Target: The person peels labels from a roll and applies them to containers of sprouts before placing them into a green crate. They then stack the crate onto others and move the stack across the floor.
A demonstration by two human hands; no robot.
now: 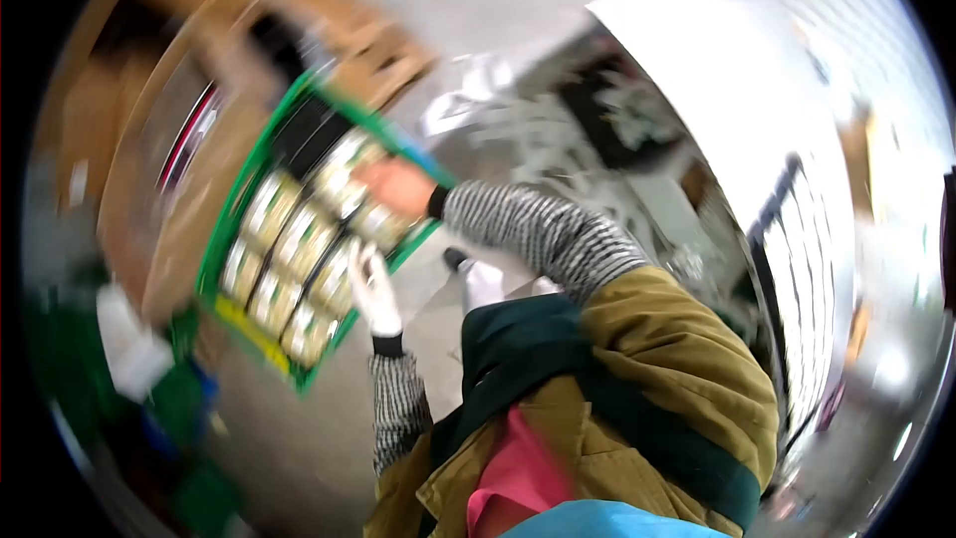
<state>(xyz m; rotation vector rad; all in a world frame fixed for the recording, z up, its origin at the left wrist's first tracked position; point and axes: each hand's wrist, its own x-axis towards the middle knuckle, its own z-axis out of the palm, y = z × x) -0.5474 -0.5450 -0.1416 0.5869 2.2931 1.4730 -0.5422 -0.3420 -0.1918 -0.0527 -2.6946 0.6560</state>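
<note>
Grey concrete floor [289, 448] runs beneath the whole scene, much of it softened by motion blur. To the right, a broad white surface [717, 70] slants across the view, with a dark-framed, white-barred rack [802, 259] below it. Brown cardboard boxes [159, 154] fill the upper left, and behind the crate's lower end, at the far left, lie dark green containers [75, 369], blurred.

Between the boxes and the person's body, dressed in an olive jacket [687, 359] with striped grey cuffs, stands a rectangular green plastic crate [214, 239], turned diagonally, with a yellow strip on its lower end. Clear packs with pale yellow-green contents [304, 239] sit in rows inside it; what they contain is too blurred to name. Flat black trays [309, 134] occupy the crate's upper corner, next to the packs.

The right hand [398, 187] reaches over the upper packs near the crate's right rim, its fingers smeared by motion; whether it grasps a pack cannot be told. The left hand [372, 289], in a white glove, is lower along that rim, its fingers extended rather than clenched, close beside the packs; contact cannot be made out.
</note>
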